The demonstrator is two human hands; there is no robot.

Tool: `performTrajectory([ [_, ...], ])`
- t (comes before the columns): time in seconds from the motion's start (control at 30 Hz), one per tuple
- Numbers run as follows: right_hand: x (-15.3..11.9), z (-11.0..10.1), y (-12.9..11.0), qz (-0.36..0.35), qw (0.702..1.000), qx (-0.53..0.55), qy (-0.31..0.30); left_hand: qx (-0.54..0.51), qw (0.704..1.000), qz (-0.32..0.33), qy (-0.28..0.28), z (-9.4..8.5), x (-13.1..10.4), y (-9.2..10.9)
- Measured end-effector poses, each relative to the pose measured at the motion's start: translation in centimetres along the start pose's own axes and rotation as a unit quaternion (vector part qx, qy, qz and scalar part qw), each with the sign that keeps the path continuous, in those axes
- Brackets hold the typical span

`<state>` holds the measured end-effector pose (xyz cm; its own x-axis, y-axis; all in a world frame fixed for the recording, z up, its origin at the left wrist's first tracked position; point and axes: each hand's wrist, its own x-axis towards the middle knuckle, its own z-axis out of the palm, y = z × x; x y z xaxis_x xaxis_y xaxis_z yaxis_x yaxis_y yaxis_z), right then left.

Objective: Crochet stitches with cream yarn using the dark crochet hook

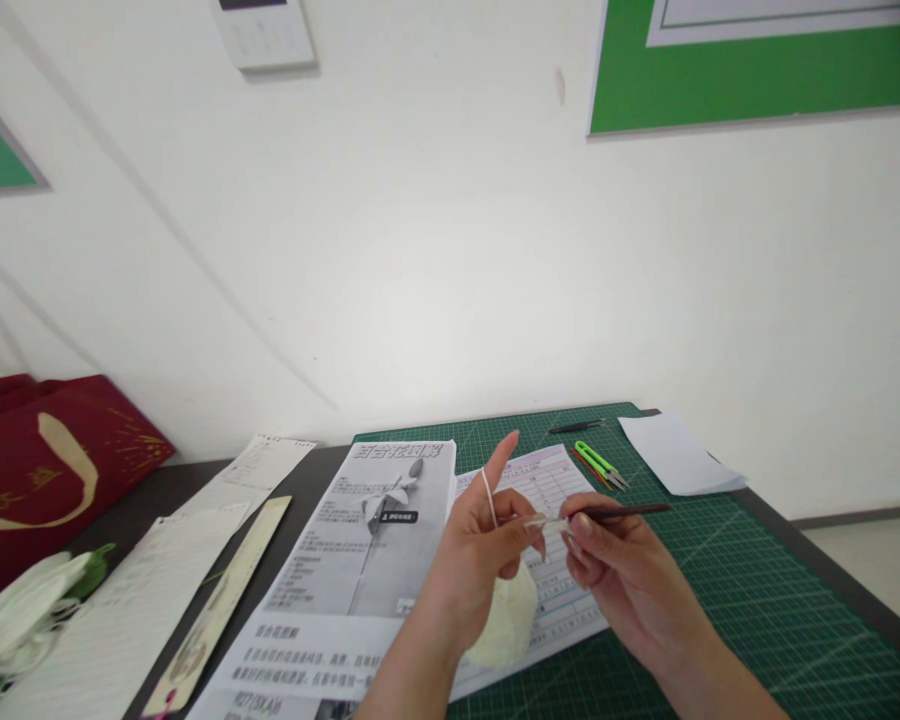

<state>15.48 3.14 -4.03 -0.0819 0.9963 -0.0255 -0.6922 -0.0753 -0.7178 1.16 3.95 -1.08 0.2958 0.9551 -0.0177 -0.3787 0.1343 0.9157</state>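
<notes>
The left hand (480,540) pinches a small bit of pale yarn work (541,523) between thumb and fingers, its index finger raised with a strand of white yarn (488,496) looped round it. The right hand (619,555) grips a slim tool with a dark handle (630,510) between thumb and fingers, its tip end meeting the yarn work in the gap between both hands. Just below the left hand sits a cream yarn ball (506,622), on a printed table sheet (551,475). Beneath that spreads a green gridded cutting mat (765,590). Beyond the hands lie bright green snips (600,462), a dark thin tool (576,427) and, to the right, a blank white paper (675,455). Left of the hands is a page with a flower picture (405,560), then a long patterned strip (225,600), handwritten sheets (142,590), a white flower (26,605) and a dark red bag (52,480). A white wall (435,260) rises behind.
</notes>
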Motion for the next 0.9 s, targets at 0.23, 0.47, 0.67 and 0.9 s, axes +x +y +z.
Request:
performTrajectory([
  [0.23,-0.2,-0.4,-0.7,0.011,1.000,-0.001,-0.008,0.065,0.992,-0.032,0.099,-3.1,1.1,1.1],
  [0.47,-0.6,-0.5,-1.6,0.019,0.998,-0.016,-0.051,0.145,0.955,0.023,0.258,-6.3,2.1,2.5],
  [0.67,-0.4,0.2,-2.8,0.052,0.995,-0.051,-0.074,0.157,0.968,-0.045,0.192,-7.8,1.5,4.3],
  [0.9,-0.3,2.1,-3.6,0.072,0.986,-0.079,-0.128,0.115,0.979,0.005,0.168,-4.8,1.8,1.8],
])
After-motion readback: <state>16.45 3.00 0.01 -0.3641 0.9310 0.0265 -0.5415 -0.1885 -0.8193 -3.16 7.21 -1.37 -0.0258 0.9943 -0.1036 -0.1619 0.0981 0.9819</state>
